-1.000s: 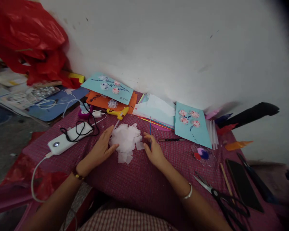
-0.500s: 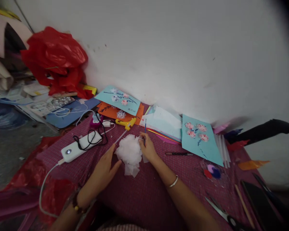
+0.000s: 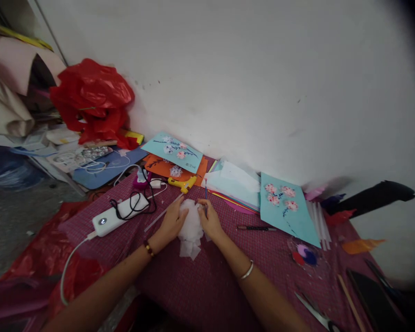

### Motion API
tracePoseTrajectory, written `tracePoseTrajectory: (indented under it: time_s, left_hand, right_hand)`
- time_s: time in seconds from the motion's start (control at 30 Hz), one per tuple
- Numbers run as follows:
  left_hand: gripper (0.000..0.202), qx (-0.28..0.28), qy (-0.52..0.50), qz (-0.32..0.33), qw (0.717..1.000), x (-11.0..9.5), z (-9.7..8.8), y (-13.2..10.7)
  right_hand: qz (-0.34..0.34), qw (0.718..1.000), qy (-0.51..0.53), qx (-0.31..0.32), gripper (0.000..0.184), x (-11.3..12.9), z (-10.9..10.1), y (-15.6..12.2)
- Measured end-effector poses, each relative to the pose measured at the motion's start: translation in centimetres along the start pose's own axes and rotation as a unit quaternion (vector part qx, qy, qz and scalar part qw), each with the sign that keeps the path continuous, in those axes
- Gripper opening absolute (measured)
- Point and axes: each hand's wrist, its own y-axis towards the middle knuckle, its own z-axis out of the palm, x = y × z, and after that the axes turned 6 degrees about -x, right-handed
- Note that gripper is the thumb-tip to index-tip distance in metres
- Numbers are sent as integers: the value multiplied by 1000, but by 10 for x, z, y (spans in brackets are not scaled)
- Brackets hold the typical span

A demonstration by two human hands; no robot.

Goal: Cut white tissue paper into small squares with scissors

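A bunch of thin white tissue paper [image 3: 191,230] lies in front of me, its square corners fanning out toward my body. My left hand [image 3: 173,223] curls against its left side, fingertips closed on the paper near the top. At the right side, my right hand [image 3: 210,222] pinches a thin blue stick [image 3: 206,189] that points up and away; its fingertips also touch the paper. Whether the stick is a brush is too small to tell. Just behind the bunch lies a yellow glue gun [image 3: 182,184].
A white power bank [image 3: 119,215] with cables sits left. Blue flower pictures [image 3: 174,150] and stacked paper [image 3: 233,184] lie along the wall, beside another flower picture [image 3: 288,216]. Toward the right are a dark pen [image 3: 256,228], a paint palette [image 3: 306,256] and scissors [image 3: 316,311].
My left hand has moved right and forward, from open beside the tissue paper to closed against it. The bunch looks narrower between my hands. The view has shifted slightly.
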Motion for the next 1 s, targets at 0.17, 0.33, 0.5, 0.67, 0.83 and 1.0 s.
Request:
tracePoseTrajectory:
  time_s: [0.17,0.33,0.5,0.67,0.83,1.0]
  left_hand:
    - [49,39,-1,34,999,-23,11,-4]
    - [49,70,15,79,994,-39,18,-5]
    - [53,73,53,85,992,-34,2,-1]
    - [56,-12,206,85,975,-59,-16,-6]
    - [52,15,129,208,969,-113,4,-23]
    - [46,68,84,298,948,-147,43,-48]
  right_hand:
    - [-12,1000,-10,9,22,5,-11,-7]
    - [-23,999,-33,22,23,9,-28,-13]
    - [-25,994,-102,32,29,24,-51,-25]
    - [8,977,-190,93,37,49,-96,-70]
    - [64,970,-215,90,49,64,-138,-118]
    - [101,970,-199,-93,44,41,-226,-130]
